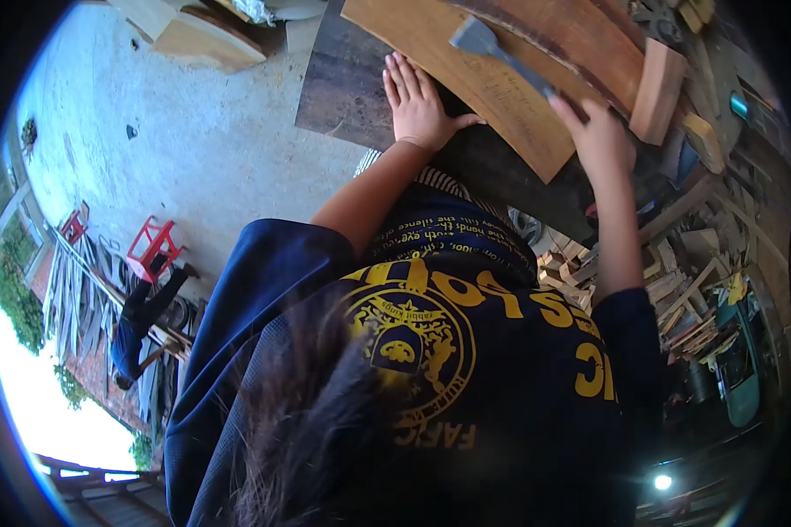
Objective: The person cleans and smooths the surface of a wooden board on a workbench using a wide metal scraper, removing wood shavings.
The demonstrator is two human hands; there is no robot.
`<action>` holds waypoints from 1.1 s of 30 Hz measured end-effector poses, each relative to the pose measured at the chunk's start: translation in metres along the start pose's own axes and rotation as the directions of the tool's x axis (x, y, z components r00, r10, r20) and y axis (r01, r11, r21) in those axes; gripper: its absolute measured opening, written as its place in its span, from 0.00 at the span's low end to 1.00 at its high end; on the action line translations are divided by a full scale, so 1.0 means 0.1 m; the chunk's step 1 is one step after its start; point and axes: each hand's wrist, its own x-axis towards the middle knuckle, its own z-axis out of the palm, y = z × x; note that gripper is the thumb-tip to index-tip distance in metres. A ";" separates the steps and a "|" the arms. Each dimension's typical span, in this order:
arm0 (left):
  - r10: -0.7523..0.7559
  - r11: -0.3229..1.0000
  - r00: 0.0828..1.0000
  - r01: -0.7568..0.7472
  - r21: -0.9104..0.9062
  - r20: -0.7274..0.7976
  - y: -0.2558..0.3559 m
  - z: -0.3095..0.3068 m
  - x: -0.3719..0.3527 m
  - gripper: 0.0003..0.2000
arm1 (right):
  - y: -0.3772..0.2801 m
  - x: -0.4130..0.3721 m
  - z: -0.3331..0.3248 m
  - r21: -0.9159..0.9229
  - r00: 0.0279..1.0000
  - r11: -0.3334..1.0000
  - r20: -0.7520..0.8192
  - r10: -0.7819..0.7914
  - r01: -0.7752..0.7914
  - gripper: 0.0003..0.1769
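A long brown wooden board [492, 97] lies at a slant on a dark work surface [338, 97]. My left hand [417, 107] lies flat with fingers spread on the dark surface, along the board's near left edge; its thumb points toward the board. My right hand [602, 145] is closed around the handle end of a grey, flat-headed tool [476, 39] that looks like a scraper. The tool's wide head is over the board, pointing away from me. My right hand is somewhat blurred, and part of the handle is hidden in it.
A reddish-brown slab with a rough edge [580, 39] and a wood block [659, 92] lie beyond the board. Wood scraps [677, 290] are heaped at right. At left, a bent-over person [132, 329] is near a red stool [154, 249] and stacked planks [79, 290].
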 end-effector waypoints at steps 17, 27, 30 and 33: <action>0.675 0.705 0.667 -0.709 -0.010 0.315 -0.93 -0.78 1.16 0.27 | 0.51 -2.13 1.61 0.737 0.947 0.624 0.068 0.314 -0.260 0.20; -0.114 0.986 0.988 0.126 0.109 -0.109 -0.78 -0.34 0.84 0.41 | 0.40 -2.41 1.78 0.844 0.942 0.476 0.095 0.321 -0.247 0.29; -0.424 0.902 0.888 0.395 -0.175 -0.180 -0.13 -0.10 0.91 0.41 | 0.39 -2.44 1.84 0.824 0.967 0.562 -0.085 0.240 -0.067 0.32; -0.573 0.819 0.773 0.526 -0.231 -0.272 0.13 0.02 1.04 0.38 | 0.32 -2.48 1.83 0.780 0.972 0.591 0.097 0.213 -0.207 0.34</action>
